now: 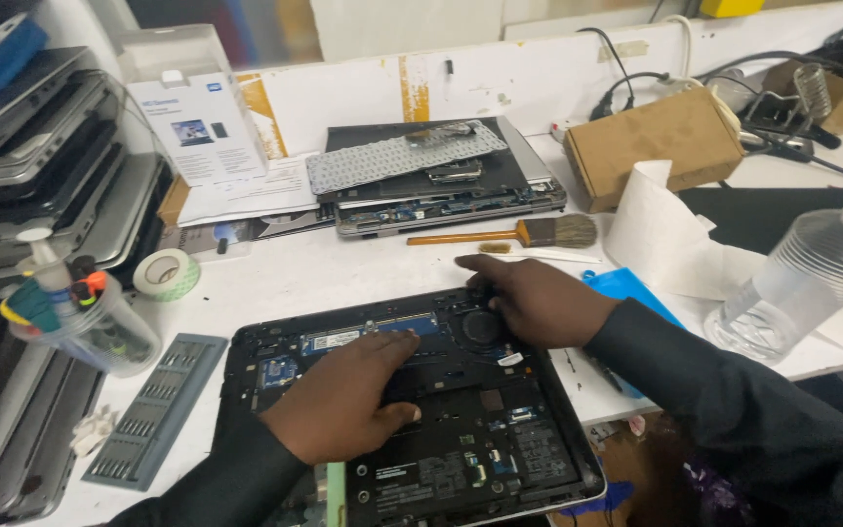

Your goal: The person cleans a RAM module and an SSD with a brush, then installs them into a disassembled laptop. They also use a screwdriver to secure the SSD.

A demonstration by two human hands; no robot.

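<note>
Head view: one camera looking down on a white counter [343, 268].
Opened laptop [441, 420]: lies bottom-up at the near edge of the counter, cover off, black interior and circuit boards exposed.
Left hand [343, 400]: rests palm-down on the middle of the laptop's interior, fingers spread flat, gripping nothing.
Right hand [529, 298]: lies over the laptop's far right corner, just beside the round black fan [481, 326]; fingers bent, fingertips at the far edge; whether it pinches anything I cannot tell.
Bit set [156, 410]: grey tray left of the laptop, just beside it.
Tape roll [167, 274]: farther left, near a plastic cup of tools [90, 327].
Brush [509, 233]: wooden handle, beyond the right hand.
Second laptop [441, 190]: disassembled, a loose keyboard [402, 156] on top, at the back.
Water bottle [812, 273]: clear, on the right.
Cardboard box [651, 146]: behind the bottle, well apart from the hands.
</note>
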